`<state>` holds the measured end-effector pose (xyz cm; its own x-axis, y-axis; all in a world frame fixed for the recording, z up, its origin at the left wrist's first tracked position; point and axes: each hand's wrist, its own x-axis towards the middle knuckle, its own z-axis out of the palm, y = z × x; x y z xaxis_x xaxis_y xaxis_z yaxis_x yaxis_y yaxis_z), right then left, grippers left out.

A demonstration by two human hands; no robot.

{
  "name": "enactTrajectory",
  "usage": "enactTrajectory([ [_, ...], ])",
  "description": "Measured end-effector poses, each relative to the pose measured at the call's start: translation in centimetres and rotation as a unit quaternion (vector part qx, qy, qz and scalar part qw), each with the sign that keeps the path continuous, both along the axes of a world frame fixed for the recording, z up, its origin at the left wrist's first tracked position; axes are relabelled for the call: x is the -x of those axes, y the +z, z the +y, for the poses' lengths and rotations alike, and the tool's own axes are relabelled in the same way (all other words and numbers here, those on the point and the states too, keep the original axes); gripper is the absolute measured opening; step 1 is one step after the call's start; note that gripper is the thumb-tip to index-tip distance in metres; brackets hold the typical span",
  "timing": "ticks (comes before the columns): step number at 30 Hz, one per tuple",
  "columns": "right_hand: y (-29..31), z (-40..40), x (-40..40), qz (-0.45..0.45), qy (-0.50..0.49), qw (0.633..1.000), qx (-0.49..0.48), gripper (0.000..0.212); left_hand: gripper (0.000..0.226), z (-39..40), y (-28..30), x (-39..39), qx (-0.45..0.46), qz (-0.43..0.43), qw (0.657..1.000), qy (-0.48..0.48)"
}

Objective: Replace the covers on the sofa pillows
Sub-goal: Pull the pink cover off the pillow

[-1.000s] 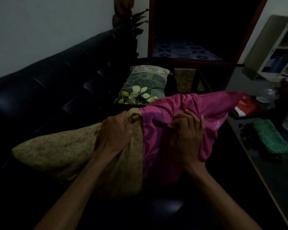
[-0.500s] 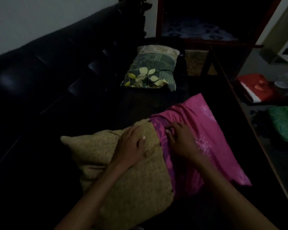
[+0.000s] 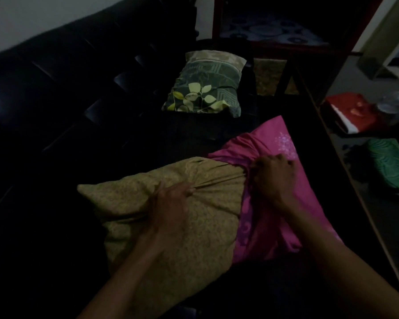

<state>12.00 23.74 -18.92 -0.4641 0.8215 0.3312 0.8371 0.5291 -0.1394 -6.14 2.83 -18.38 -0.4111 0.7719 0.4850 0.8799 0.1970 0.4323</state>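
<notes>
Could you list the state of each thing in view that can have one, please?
tan pillow: lying on the sofa, partly inside the pink cover.
pink cover: bunched over one end of the pillow.
left hand: pinches the pillow fabric.
right hand: grips the cover's edge.
leaf-print pillow: covered, resting farther along the sofa.

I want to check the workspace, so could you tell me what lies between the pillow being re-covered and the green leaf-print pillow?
In the head view, only bare dark sofa seat separates the tan pillow from the green leaf-print pillow.
</notes>
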Motion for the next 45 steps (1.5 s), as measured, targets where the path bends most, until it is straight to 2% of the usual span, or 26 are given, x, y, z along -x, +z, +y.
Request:
enactTrajectory([
  [2, 0.1, 1.0, -1.4, -0.03, -0.019, 0.999, -0.024, 0.016, 0.038, -0.3, 1.0, 0.3, 0.008, -0.009, 1.0, 0.0],
  [4, -0.7, 0.9, -1.4, -0.01, -0.007, 1.0, -0.01, 0.02, 0.03, -0.2, 1.1, 0.6, 0.04, -0.06, 0.997, 0.002],
  [6, -1.4, 0.2, -1.3, 0.097, 0.028, 0.994, 0.048, 0.021, 0.026, -0.4, 0.0, 0.7, 0.058, -0.068, 0.996, 0.002],
  [8, -1.9, -1.1, -2.1, 0.209, 0.072, 0.973, 0.072, 0.015, 0.032, -1.1, -1.4, 0.4, 0.047, -0.046, 0.998, -0.005],
  [10, -2.3, -3.7, -3.5, 0.257, 0.083, 0.962, 0.04, 0.013, 0.035, -2.2, -2.3, -0.9, 0.027, -0.035, 0.999, -0.027],
  [12, -3.3, -6.5, -5.3, 0.277, 0.051, 0.96, 0.011, 0.017, 0.035, -3.3, -2.9, -3.3, 0.03, -0.015, 0.996, -0.086],
  [14, -4.9, -8.8, -6.9, 0.282, 0.016, 0.959, 0.02, 0.027, 0.047, -4.1, -3.6, -5.8, 0.073, 0.006, 0.989, -0.126],
  [17, -7.1, -10.8, -8.0, 0.267, 0.004, 0.962, 0.062, 0.046, 0.071, -4.3, -5.0, -7.7, 0.15, 0.047, 0.981, -0.116],
  [20, -7.6, -11.1, -8.0, 0.299, -0.008, 0.951, 0.073, 0.044, 0.054, -4.0, -5.7, -7.6, 0.136, 0.065, 0.981, -0.123],
  [23, -7.6, -10.6, -8.0, 0.325, 0.032, 0.942, 0.074, 0.035, 0.038, -3.6, -5.9, -7.4, 0.1, 0.068, 0.985, -0.125],
  [26, -6.9, -9.4, -8.9, 0.326, 0.054, 0.938, 0.107, 0.048, 0.037, -3.3, -5.8, -7.2, 0.068, 0.062, 0.988, -0.127],
  [31, -5.9, -5.4, -11.0, 0.28, -0.003, 0.959, 0.044, 0.026, 0.041, -2.1, -2.7, -6.2, 0.04, 0.008, 0.996, -0.083],
  [36, -3.5, -2.7, -9.7, 0.265, -0.013, 0.964, 0.02, 0.021, 0.031, -1.7, 0.9, -5.0, -0.015, -0.05, 0.998, -0.025],
  [39, -1.0, -0.6, -8.5, 0.275, -0.033, 0.96, 0.025, 0.017, 0.029, -1.5, 2.6, -3.4, -0.029, -0.121, 0.992, 0.006],
  [42, 1.1, -0.8, -6.6, 0.326, 0.001, 0.945, 0.035, 0.012, 0.01, -0.8, 3.8, -2.0, -0.03, -0.14, 0.988, 0.055],
  [45, 1.4, -3.9, -6.3, 0.344, 0.062, 0.937, -0.006, 0.02, 0.01, -0.2, 3.7, 0.0, -0.006, -0.147, 0.984, 0.098],
])
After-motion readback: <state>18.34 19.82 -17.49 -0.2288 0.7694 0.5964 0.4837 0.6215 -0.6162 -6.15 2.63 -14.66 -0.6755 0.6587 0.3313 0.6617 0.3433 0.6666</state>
